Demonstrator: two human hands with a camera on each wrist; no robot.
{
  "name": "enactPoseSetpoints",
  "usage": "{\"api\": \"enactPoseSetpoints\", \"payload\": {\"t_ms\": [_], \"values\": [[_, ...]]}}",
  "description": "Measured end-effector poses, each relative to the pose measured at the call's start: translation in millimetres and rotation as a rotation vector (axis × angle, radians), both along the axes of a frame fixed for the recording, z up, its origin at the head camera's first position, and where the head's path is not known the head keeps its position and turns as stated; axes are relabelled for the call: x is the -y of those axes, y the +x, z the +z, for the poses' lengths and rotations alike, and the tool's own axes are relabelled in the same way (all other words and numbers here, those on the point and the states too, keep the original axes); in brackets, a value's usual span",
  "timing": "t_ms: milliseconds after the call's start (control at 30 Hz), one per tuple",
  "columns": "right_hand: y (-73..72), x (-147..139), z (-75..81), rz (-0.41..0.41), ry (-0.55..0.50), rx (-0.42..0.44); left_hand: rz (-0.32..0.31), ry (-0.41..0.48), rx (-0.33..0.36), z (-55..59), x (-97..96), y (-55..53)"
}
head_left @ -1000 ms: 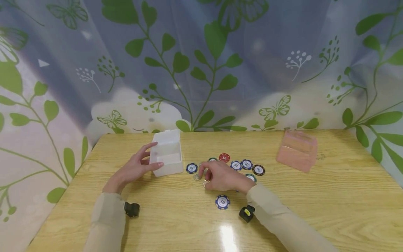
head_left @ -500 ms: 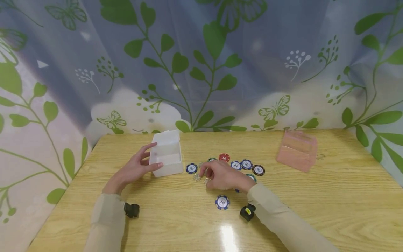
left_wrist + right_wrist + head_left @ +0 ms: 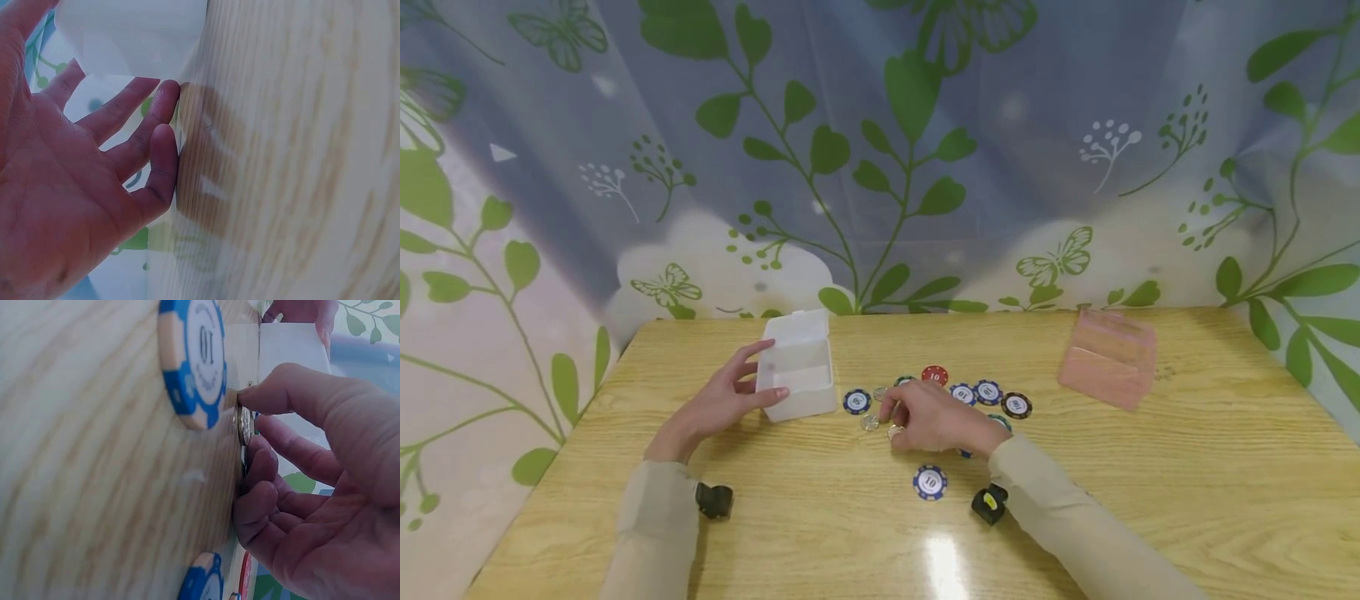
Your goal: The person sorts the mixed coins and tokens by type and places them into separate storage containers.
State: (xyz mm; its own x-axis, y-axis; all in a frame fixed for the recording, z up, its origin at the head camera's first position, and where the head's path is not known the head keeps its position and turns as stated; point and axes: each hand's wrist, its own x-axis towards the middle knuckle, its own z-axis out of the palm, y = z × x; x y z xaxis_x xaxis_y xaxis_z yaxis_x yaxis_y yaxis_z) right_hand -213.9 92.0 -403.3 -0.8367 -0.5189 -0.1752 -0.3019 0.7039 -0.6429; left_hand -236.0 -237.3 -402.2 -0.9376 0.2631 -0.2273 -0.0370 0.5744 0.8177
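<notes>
At the left of the head view stands a white plastic box with its lid raised. My left hand holds its left side, thumb over the near rim and index finger by the lid. In the left wrist view, the other fingers spread beneath the box's pale wall. My right hand pinches a gold-rimmed coin low over the table, thumb on one edge and fingertips on the other; the right wrist view shows this coin nearly edge-on. Two more coins, one silvery coin among them, lie close by.
Around the right hand lie several poker chips, including a blue chip, a red chip and a black chip. Nearer sits a blue 10 chip. A pink translucent pouch lies at right. A patterned curtain hangs behind.
The right fingers have shifted very slightly with the coin, moving a little to the right. The left hand and the box stay where they were.
</notes>
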Motion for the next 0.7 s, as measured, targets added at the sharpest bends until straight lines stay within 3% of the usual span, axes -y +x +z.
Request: {"api": "enactPoseSetpoints", "payload": {"t_ms": [267, 433, 700], "values": [[-2.7, -4, -2.4, 0.016, -0.048, 0.036, -0.003, 0.008, -0.002, 0.3, 0.4, 0.4], [-4.9, -6, -2.8, 0.066, -0.076, 0.041, -0.005, 0.022, 0.000, 0.4, 1.8, -0.3], [-6.3, -11, -5.2, 0.134, -0.100, 0.001, -0.006, 0.028, 0.006, -1.4, 1.7, -0.3]]}}
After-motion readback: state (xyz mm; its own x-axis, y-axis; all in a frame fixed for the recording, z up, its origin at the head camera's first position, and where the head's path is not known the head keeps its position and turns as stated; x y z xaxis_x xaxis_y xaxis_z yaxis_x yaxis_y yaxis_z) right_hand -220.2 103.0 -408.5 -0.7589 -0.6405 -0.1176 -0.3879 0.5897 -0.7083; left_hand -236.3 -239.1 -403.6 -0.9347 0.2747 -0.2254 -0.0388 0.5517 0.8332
